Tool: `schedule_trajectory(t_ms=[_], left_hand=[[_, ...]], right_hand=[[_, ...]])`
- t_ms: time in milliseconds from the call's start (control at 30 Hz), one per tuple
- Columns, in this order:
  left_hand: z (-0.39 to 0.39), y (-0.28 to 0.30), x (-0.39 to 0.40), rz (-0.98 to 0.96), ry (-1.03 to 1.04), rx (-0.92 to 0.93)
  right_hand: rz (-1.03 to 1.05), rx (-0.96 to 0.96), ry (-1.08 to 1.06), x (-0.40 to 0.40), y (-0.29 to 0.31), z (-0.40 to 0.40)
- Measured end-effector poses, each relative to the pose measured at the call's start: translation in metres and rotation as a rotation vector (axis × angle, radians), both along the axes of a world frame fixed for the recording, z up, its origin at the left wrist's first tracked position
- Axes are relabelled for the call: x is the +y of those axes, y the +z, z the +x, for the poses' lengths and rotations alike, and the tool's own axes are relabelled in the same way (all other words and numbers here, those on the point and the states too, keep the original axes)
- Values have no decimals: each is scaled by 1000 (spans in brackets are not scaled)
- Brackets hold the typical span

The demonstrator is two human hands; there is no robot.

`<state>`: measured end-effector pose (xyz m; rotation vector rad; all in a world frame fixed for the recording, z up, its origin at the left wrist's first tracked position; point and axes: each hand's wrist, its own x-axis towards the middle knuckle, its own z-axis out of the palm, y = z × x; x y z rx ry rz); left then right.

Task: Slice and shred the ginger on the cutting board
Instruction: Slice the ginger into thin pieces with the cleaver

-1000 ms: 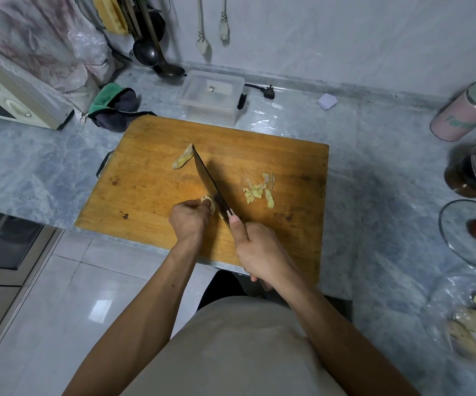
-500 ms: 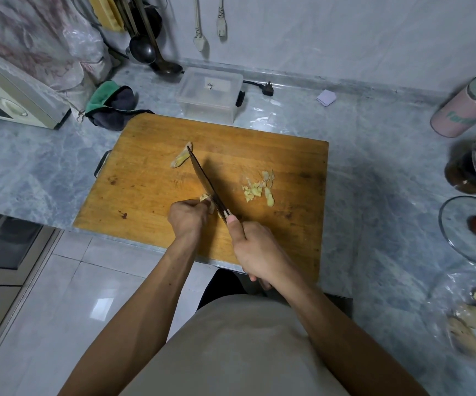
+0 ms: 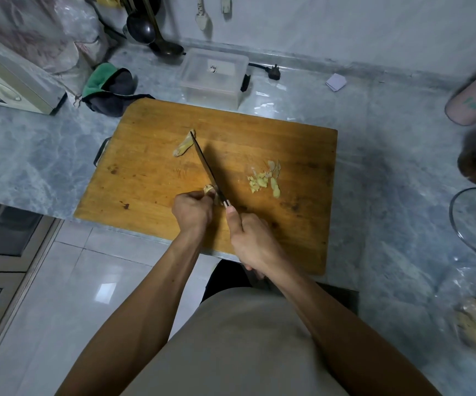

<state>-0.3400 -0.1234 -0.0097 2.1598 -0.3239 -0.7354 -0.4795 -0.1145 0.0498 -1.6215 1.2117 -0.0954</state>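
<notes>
Right hand (image 3: 255,241) grips knife (image 3: 207,167); left hand (image 3: 192,211) (curled) holds ginger (image 3: 209,190).

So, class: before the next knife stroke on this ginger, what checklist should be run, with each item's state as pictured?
1. Right hand grips the dark-bladed kitchen knife: ok.
2. Left hand pins the small ginger piece: ok.
3. Left fingertips tucked away from the blade: cannot tell.
4. Rectangular wooden cutting board flat on the grey marble counter: ok.
5. Cut ginger slices clear of the blade: ok.
</notes>
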Motion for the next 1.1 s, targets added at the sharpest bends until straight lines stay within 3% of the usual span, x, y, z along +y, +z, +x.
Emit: schedule_trajectory(t_ms=[567,1100], left_hand=[[7,-6,3,-41,71,184],[4,-11,3,-36,35,101]], right_hand=[[25,-12,-143,-6,-12,-9],[16,-20,-63,10,11,-10]])
